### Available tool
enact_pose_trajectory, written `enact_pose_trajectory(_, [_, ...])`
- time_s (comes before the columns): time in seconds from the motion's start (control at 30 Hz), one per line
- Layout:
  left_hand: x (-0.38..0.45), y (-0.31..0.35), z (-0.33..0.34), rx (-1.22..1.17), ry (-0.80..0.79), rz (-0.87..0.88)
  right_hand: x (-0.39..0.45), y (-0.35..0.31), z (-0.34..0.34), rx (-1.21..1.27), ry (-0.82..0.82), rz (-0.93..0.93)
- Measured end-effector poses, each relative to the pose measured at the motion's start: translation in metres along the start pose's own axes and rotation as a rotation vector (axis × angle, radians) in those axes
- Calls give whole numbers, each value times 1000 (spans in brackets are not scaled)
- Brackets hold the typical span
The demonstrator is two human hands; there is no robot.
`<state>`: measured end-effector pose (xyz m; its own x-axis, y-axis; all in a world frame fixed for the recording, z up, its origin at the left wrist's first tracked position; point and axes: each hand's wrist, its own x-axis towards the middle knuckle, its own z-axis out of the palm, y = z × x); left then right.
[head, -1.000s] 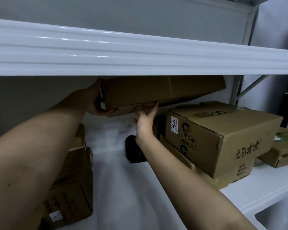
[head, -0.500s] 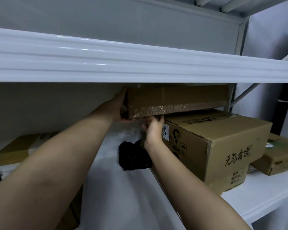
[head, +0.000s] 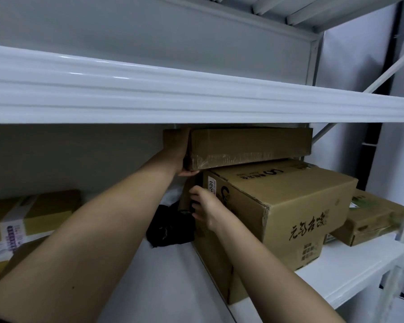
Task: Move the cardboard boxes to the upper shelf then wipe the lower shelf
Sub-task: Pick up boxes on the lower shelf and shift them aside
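At nine o'clock a labelled box (head: 33,215) lies on the lower shelf (head: 350,271). The left hand (head: 181,155) grips the end of a flat cardboard box (head: 250,146), fingers wrapped behind it and mostly hidden. That box, tape-wrinkled, rests atop the large printed box (head: 285,206) at three o'clock. The right hand (head: 204,207), fingers loosely spread, touches the large box's corner. A black cloth (head: 170,226) sits beside it, shape unclear.

Single head view only (nothing shared with another), looking forward and slightly up from close, under the upper shelf edge (head: 196,99), into the lower shelf (head: 336,271).
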<state>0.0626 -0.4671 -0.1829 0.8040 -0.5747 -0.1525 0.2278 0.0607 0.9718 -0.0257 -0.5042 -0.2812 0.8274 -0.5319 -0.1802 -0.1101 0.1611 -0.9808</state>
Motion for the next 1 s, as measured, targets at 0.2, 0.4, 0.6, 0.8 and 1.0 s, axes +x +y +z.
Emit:
enact_pose_trajectory(0.2, [15, -1, 3, -107, -84, 3, 25, -1, -31, -181, -251, -16])
enact_pose_trajectory(0.4, [30, -5, 3, -123, 1, 1, 40, 1, -29, -257, -267, -12])
enact_pose_trajectory(0.6, [46, -15, -12, -207, 4, -57, 48, 4, -27, -234, -258, -24])
enact_pose_trajectory(0.8, [46, -21, -15, -62, 30, -74, 51, 7, -24, -213, -225, -38])
enact_pose_trajectory(1.0, [35, -26, -23, -83, 40, -8, 46, 7, -20, -192, -187, -28])
